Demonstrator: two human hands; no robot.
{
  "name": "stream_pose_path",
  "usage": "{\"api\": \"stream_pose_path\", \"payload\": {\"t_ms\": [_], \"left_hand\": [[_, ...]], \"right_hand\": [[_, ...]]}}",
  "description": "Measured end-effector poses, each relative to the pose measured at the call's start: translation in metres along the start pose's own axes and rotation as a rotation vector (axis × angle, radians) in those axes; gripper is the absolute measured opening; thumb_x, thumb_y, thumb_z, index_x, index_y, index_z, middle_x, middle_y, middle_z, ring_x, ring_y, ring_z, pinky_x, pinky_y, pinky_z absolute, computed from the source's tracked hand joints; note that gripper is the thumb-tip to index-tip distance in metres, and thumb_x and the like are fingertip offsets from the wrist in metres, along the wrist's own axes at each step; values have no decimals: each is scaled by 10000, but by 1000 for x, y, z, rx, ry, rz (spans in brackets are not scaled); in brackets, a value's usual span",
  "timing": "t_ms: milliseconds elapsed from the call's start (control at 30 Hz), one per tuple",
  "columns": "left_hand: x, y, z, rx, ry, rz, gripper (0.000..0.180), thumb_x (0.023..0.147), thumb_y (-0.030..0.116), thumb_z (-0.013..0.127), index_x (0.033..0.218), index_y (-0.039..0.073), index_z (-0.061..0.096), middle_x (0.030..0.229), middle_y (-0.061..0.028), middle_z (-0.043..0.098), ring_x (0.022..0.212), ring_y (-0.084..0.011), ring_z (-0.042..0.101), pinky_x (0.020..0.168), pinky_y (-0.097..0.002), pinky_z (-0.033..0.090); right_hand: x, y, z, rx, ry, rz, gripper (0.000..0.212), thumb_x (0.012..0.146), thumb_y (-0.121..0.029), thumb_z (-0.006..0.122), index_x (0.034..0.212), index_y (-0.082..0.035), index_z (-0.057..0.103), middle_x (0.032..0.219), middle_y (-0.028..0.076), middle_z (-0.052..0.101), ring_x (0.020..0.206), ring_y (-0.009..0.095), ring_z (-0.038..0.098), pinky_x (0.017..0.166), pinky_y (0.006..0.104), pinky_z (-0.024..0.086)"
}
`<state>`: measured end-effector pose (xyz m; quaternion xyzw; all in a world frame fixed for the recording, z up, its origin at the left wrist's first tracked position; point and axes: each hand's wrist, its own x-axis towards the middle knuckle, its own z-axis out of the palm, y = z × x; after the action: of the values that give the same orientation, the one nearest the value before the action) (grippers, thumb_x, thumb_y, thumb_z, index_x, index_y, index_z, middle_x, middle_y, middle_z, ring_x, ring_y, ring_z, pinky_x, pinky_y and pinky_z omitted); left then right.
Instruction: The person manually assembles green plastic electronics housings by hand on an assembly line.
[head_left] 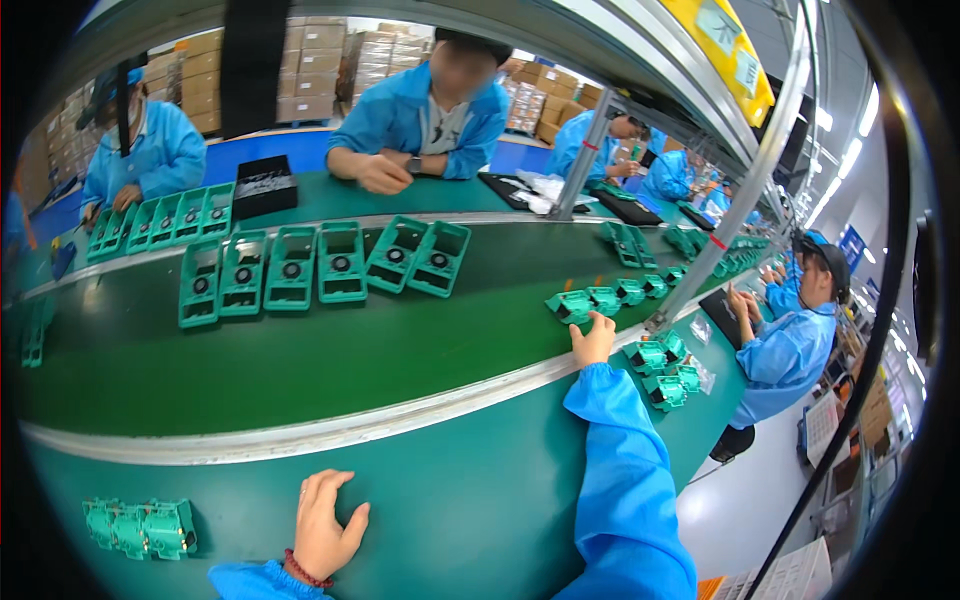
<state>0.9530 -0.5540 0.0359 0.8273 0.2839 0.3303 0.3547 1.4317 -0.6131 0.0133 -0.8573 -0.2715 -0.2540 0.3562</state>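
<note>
My left hand (pixel 328 525), with a dark red bead bracelet (pixel 305 570) at the wrist, hovers over or rests on the green bench with its fingers apart and nothing in it. To its left, a short row of green plastic housings (pixel 140 528) sits on the bench. My right arm reaches forward past the metal rail, and the right hand (pixel 594 341) is at the near side of a green housing (pixel 569 306) on the conveyor belt. Its thumb and fingers are apart; whether they touch that housing is unclear. Several similar housings (pixel 629 291) continue the line behind it.
Long green trays with round black parts (pixel 291 270) stand along the belt (pixel 300 365). More green housings (pixel 665 370) lie right of my right hand. A metal post (pixel 735 215) rises there. Co-workers in blue sit opposite (pixel 425 125) and at right (pixel 795 345).
</note>
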Motion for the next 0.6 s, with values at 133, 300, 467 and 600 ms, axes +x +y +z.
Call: {"api": "stream_pose_path", "payload": {"t_ms": [133,300,467,600], "left_hand": [[8,9,1,41,16,17,365,648,63,624,989,10,505,961,-156,499,878,-320,480,775,-371,393],[5,7,2,112,35,62,371,724,59,606,1073,5,492,1011,-168,498,925,-314,489,806,-345,405],[5,6,6,137,22,46,397,712,59,616,1085,7,489,1048,-171,495,958,-322,478,830,-365,386],[7,-3,7,-35,13,-20,392,652,60,633,1015,4,493,987,-147,496,887,-272,493,743,-334,408]], "right_hand": [[14,51,19,-350,193,-214,342,655,-106,652,978,-93,541,1034,120,482,953,309,462,816,391,393],[26,33,12,-499,-56,-339,203,672,-110,625,864,-106,560,934,43,521,949,256,466,765,383,388],[17,9,8,-413,-42,-511,165,659,-126,642,809,-104,577,851,46,499,888,261,459,739,398,363],[-22,-76,-7,-114,20,-643,154,644,-102,641,781,-92,571,833,75,490,819,278,456,651,399,343]]}}
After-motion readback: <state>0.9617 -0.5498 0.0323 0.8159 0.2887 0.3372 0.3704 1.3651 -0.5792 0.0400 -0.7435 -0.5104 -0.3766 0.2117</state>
